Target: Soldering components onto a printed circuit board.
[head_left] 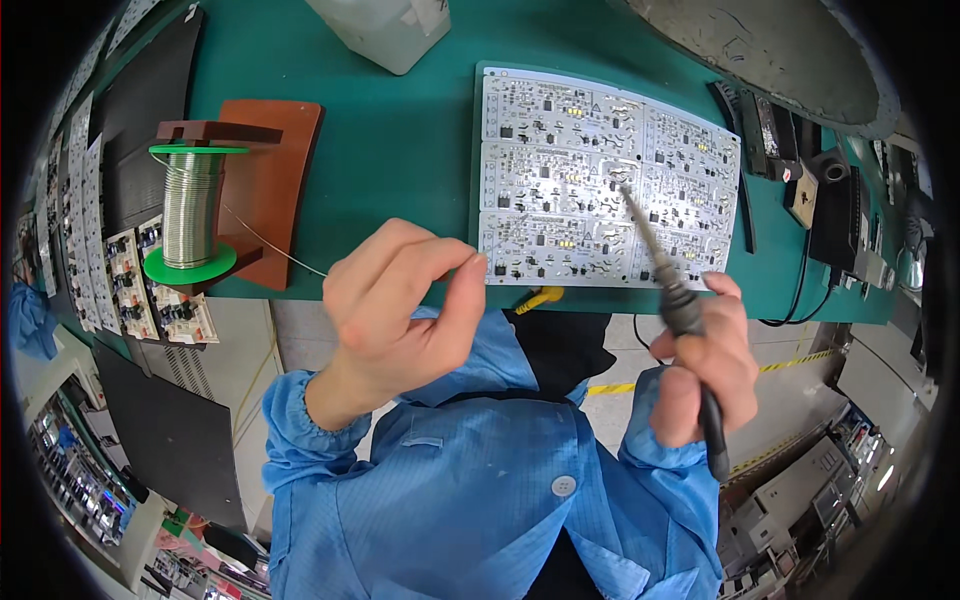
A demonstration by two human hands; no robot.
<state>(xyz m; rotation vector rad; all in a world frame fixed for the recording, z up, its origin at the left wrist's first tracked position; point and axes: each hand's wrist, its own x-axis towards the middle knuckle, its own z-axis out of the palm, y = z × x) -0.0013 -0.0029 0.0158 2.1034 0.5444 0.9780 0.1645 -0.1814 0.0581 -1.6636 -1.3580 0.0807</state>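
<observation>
My right hand is wrapped round the handle of a soldering iron, its metal tip pointing up and away over the white circuit board panel. Thumb and forefinger of my left hand are pinched together near the panel's lower left corner. A thin solder wire runs from the spool into my left fist; its end at the fingertips is too fine to make out. The spool of solder, with green flanges, stands at the left on a reddish-brown holder. The panel lies flat on the green mat.
A translucent plastic container stands at the far edge. At the far right a large grey round-edged object overhangs the mat, with black devices and cables beside it. More circuit boards lie left of the spool. A yellow object sits by the near edge.
</observation>
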